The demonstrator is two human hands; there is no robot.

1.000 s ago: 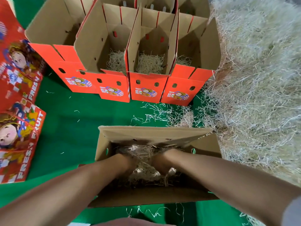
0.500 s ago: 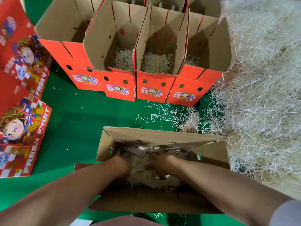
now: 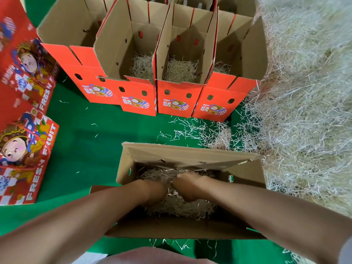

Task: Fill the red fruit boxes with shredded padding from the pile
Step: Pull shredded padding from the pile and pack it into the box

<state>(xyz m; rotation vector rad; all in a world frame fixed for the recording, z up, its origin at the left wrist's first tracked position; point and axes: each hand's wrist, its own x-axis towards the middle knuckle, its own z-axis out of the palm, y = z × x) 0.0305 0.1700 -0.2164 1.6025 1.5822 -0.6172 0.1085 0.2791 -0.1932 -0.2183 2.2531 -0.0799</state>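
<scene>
Hands meet inside the near box (image 3: 190, 155)
Left hand (image 3: 154, 189) and right hand (image 3: 189, 186) now closer together in its padding (image 3: 182, 209); grips hidden.

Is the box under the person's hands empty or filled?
Partly filled: shredded padding lies across the bottom of the box, with the left hand and right hand sunk in it.

Fingers of the left hand (image 3: 154, 189) and right hand (image 3: 188, 187) are sunk in the shredded padding (image 3: 181, 206) inside the near box (image 3: 171, 153), so their grip cannot be told. The pile (image 3: 304, 92) runs off the right and far edges, the printed boxes (image 3: 24, 149) off the left.
</scene>
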